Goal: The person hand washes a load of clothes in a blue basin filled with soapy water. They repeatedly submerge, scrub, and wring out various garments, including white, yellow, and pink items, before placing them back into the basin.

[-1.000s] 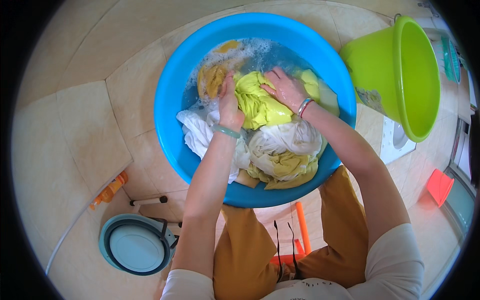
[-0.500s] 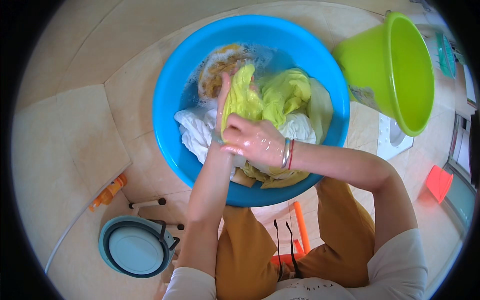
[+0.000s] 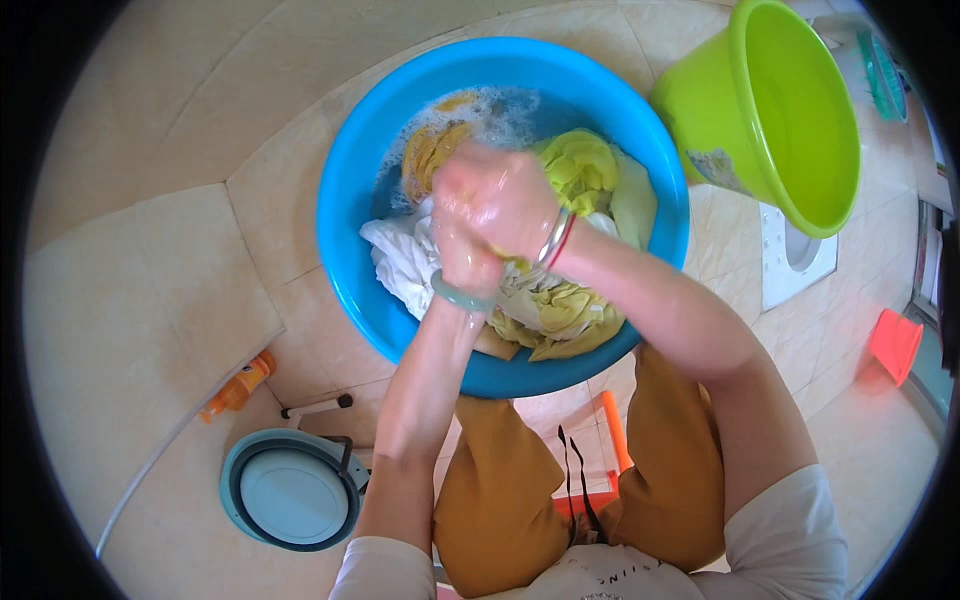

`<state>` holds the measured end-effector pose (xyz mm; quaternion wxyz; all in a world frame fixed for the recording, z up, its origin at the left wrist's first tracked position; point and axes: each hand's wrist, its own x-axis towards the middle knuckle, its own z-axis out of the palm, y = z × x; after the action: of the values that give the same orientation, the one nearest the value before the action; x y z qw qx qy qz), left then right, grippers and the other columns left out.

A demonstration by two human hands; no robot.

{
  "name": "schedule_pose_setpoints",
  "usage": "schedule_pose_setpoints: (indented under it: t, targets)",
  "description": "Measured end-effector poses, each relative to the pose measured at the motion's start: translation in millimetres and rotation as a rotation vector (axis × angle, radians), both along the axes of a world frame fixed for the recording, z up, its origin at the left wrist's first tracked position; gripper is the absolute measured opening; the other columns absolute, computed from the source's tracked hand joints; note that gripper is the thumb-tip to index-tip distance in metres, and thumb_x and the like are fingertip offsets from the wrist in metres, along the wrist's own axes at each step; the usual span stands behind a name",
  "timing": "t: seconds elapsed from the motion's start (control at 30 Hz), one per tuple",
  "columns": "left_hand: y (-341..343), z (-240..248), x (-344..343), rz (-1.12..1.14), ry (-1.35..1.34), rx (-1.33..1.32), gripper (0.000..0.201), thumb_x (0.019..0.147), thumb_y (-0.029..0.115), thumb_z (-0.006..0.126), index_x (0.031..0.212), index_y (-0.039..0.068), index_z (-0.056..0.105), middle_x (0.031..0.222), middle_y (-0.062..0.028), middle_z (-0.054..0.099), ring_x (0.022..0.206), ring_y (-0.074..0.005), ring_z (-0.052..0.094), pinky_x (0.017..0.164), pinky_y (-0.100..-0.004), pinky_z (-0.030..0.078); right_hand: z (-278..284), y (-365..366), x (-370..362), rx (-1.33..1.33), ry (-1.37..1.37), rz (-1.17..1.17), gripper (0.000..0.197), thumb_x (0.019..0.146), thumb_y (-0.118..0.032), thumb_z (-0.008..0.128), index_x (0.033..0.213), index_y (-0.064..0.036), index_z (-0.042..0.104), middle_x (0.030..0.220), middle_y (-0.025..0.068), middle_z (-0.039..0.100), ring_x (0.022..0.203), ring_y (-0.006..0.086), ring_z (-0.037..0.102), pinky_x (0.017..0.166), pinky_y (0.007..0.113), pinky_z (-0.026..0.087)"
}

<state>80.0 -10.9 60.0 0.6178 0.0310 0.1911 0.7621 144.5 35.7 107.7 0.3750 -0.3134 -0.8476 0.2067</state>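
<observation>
My right hand (image 3: 505, 195) is closed and pressed over my left hand (image 3: 467, 250) above a large blue basin (image 3: 345, 285). Between them they grip a yellow-green garment (image 3: 580, 170); the gripped part is mostly hidden, and the rest hangs to the right into the basin. My left fingers are largely covered by the right hand. Around them in the basin lie a wet white cloth (image 3: 392, 255), olive-yellow cloth (image 3: 570, 315) at the near side, and a mustard-yellow cloth (image 3: 425, 155) in sudsy water (image 3: 505, 110) at the far side.
A tilted lime-green bucket (image 3: 715, 120) stands against the basin's right side. A white squat toilet (image 3: 795, 255) and a red-orange dustpan-like piece (image 3: 893, 345) are further right. At the left are an orange bottle (image 3: 238, 388) and a folded grey-blue basin (image 3: 295, 497).
My right hand has moved from my left wrist up over my left hand. The yellow-green cloth that lay spread over the left hand is now bunched between both hands.
</observation>
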Motion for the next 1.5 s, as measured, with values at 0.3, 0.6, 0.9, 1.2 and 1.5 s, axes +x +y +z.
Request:
schedule_pose_setpoints:
  t: [0.3,0.6,0.9,1.2,1.5]
  targets:
    - [-47.8,43.6,-60.2,-0.273,1.858,-0.455,0.033,0.08,0.029,0.071,0.102,0.008,0.06,0.107,-0.0121,0.061,0.108,-0.0239,0.054,0.094,-0.0377,0.038,-38.4,10.3,79.2,-0.467,-0.157,-0.108,0.012,0.083,-0.019,0.058,0.083,-0.0073,0.058,0.08,0.0146,0.058,0.075,0.0336,0.06,0.065,0.043,0.05]
    - [-22.1,100.5,-62.2,-0.97,1.608,-0.408,0.036,0.08,0.012,0.071,0.111,-0.003,0.06,0.098,-0.0192,0.066,0.088,-0.0221,0.067,0.075,-0.0283,0.05,-1.5,-16.3,51.2,-0.425,0.223,0.247,0.033,0.069,0.001,0.057,0.101,-0.0071,0.053,0.101,0.0121,0.055,0.101,0.0326,0.054,0.087,0.043,0.043]
    - [-43.9,113.0,-118.4,-0.533,0.605,-0.567,0.05,0.083,0.011,0.06,0.129,-0.005,0.047,0.117,-0.017,0.061,0.106,-0.0251,0.061,0.094,-0.0352,0.048,-72.8,15.4,123.3,-0.784,-0.055,0.013,0.045,0.076,-0.01,0.068,0.118,-0.0021,0.054,0.112,0.011,0.061,0.11,0.0188,0.056,0.094,0.034,0.043]
    - [9.5,21.5,-90.2,-0.608,0.945,-0.33,0.064,0.084,0.007,0.065,0.142,0.004,0.037,0.139,-0.0119,0.044,0.127,-0.0223,0.044,0.107,-0.033,0.034,-73.8,57.3,122.3,-0.91,0.258,-0.136,0.055,0.081,-0.013,0.067,0.132,-0.0128,0.049,0.119,0.0142,0.05,0.089,0.0202,0.061,0.076,0.031,0.052]
    - [30.0,-53.2,-27.6,-0.444,0.755,-0.626,0.065,0.079,-0.009,0.048,0.142,0.007,0.04,0.146,-0.0092,0.037,0.131,-0.0233,0.039,0.106,-0.0338,0.035,-162.6,38.5,71.1,-0.628,-0.435,-0.255,0.033,0.086,-0.017,0.059,0.119,-0.0213,0.059,0.127,0.0144,0.05,0.109,0.0359,0.056,0.09,0.041,0.047]
